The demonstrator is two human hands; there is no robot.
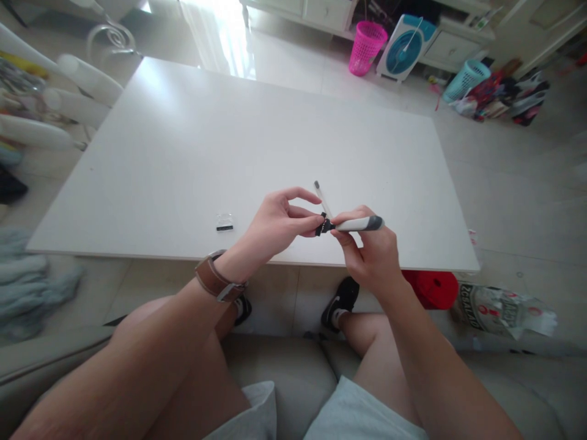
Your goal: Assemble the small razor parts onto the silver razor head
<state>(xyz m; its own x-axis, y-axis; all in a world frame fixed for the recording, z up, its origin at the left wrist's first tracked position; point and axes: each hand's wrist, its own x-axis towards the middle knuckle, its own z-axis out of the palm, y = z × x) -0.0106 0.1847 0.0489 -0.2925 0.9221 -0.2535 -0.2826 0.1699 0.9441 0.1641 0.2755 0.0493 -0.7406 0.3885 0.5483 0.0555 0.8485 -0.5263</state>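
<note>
You are working over the near part of a broad, white, rectangular table (257,140), and past its far edge on the right a white-and-blue box-shaped fan (406,49) is standing beside a bright pink perforated basket (367,49), both well apart from you. Your left hand (282,220) and right hand (373,253) are nearly meeting near the table's near edge, with a brown leather strap (217,280) circling your left wrist. Your right hand is gripping a white, pen-shaped handle with a dark grey end (355,225); it is probably behaving as a light, stiff, rather smooth thing, and its thick white barrel is offering the surest hold. A thin, pale, dark-tipped stick (322,197) is slanting up and toward the far left between your hands; it is looking slim enough to bend or snap, and it is partly getting in the way of your left fingers. Whether it is joining the handle, you cannot tell. Your left thumb and fingers are pinching a small black piece (321,225) at the handle's left end; it is likely featherweight, firm and easily dropped, so its edges are suiting a fingertip hold. A tiny clear-and-black case (224,223) is lying on the table, left of your left hand.
</note>
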